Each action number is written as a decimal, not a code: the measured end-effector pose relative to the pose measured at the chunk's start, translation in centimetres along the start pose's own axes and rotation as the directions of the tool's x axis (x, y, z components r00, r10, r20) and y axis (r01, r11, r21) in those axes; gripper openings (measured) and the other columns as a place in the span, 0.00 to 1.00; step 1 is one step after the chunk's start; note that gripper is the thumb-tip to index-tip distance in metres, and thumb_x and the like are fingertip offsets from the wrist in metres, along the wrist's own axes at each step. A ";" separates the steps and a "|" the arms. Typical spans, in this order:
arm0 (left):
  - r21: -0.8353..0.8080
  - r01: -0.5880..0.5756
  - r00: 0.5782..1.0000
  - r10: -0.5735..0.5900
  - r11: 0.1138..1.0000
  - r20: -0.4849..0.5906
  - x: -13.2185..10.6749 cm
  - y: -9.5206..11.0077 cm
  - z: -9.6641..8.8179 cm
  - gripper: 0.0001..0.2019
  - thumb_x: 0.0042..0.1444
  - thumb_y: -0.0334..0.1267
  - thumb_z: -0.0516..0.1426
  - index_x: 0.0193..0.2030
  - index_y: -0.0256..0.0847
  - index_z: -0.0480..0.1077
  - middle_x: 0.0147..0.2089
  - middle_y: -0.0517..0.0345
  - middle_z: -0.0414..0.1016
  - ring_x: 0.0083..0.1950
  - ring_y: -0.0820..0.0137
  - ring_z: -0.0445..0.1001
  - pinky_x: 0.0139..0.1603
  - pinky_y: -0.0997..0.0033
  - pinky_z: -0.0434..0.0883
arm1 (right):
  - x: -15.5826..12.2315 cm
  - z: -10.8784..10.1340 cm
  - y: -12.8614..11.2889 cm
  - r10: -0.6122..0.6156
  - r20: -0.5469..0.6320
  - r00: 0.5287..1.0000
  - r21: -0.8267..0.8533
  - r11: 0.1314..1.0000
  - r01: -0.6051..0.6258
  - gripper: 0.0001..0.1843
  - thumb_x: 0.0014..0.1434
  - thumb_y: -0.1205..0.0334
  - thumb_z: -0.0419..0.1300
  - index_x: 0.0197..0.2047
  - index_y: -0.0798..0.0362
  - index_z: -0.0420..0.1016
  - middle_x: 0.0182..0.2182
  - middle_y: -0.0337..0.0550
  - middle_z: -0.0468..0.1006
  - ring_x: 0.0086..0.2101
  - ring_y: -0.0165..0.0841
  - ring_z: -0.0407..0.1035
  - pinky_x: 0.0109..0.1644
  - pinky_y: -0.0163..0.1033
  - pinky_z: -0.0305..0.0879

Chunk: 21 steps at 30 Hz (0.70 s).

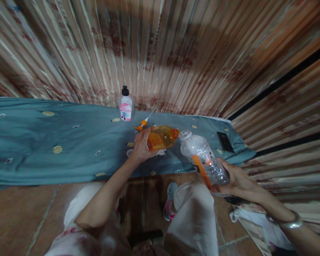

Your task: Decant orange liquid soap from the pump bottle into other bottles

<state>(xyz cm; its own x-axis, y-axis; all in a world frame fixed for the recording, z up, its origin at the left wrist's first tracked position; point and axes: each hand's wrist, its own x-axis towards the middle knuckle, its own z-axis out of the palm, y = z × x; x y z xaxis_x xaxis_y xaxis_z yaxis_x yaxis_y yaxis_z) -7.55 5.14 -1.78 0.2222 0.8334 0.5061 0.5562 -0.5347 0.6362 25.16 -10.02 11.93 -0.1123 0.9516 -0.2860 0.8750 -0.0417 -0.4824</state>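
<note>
My left hand (144,147) is wrapped round an orange bottle (163,138) that is tipped on its side, its mouth pointing right. My right hand (230,176) grips a large clear plastic bottle (200,153) with an orange label, tilted so that its neck points up and left. The two mouths meet or nearly touch above the bench; whether liquid passes between them I cannot make out. Behind my left hand an orange pump top (142,124) with a white tube lies on the cloth. Something white, partly hidden, lies under the orange bottle.
A clear bottle with a black cap and pink label (126,106) stands at the back of the teal cloth (77,145). A dark phone (225,142) lies at the right end. Patterned curtains hang behind and to the right. White bags lie on the floor at right.
</note>
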 end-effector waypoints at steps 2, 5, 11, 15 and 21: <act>-0.002 -0.001 1.000 0.001 1.000 -0.001 0.0 0.0 0.0 0.49 0.42 0.45 0.71 0.69 0.40 0.55 0.64 0.39 0.68 0.65 0.46 0.68 0.67 0.43 0.64 | 0.0 0.1 0.3 -0.014 -0.003 1.000 -0.007 1.000 0.014 0.42 0.44 0.49 0.72 0.60 0.49 0.64 0.45 0.43 0.83 0.43 0.47 0.78 0.44 0.45 0.73; 0.001 0.006 1.000 -0.006 1.000 0.011 0.0 0.1 -0.1 0.48 0.42 0.44 0.71 0.69 0.41 0.54 0.65 0.40 0.67 0.66 0.46 0.67 0.67 0.43 0.64 | 0.0 0.1 0.5 -0.014 -0.012 1.000 -0.019 1.000 0.013 0.42 0.44 0.50 0.72 0.60 0.49 0.65 0.43 0.41 0.83 0.41 0.45 0.78 0.43 0.45 0.73; 0.000 -0.006 1.000 0.006 1.000 0.001 0.1 0.1 -0.1 0.48 0.42 0.45 0.71 0.68 0.41 0.56 0.64 0.41 0.68 0.64 0.46 0.68 0.66 0.44 0.65 | 0.0 0.1 0.3 0.003 -0.004 1.000 0.009 1.000 -0.003 0.42 0.43 0.50 0.72 0.60 0.50 0.65 0.44 0.42 0.82 0.41 0.45 0.78 0.44 0.45 0.73; -0.003 -0.022 1.000 0.022 1.000 -0.006 0.0 0.0 0.0 0.48 0.43 0.45 0.71 0.68 0.40 0.55 0.64 0.39 0.68 0.65 0.46 0.68 0.67 0.43 0.64 | 0.1 0.1 0.1 0.003 0.005 1.000 0.017 1.000 -0.003 0.43 0.43 0.50 0.72 0.60 0.50 0.64 0.46 0.43 0.82 0.43 0.46 0.78 0.46 0.45 0.73; -0.001 0.011 1.000 -0.011 1.000 0.012 0.0 0.0 0.0 0.49 0.41 0.47 0.72 0.69 0.41 0.55 0.65 0.40 0.67 0.65 0.46 0.68 0.67 0.42 0.63 | 0.0 -0.2 -0.3 0.003 0.001 1.000 0.018 1.000 -0.003 0.42 0.43 0.50 0.71 0.60 0.50 0.66 0.46 0.44 0.82 0.44 0.48 0.78 0.45 0.46 0.73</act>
<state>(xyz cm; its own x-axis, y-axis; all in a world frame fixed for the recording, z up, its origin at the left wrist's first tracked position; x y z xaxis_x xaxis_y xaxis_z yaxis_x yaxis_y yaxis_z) -7.55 5.19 -1.79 0.2258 0.8407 0.4921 0.5581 -0.5257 0.6420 24.97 -9.93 12.25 -0.1099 0.9512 -0.2883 0.8669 -0.0502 -0.4959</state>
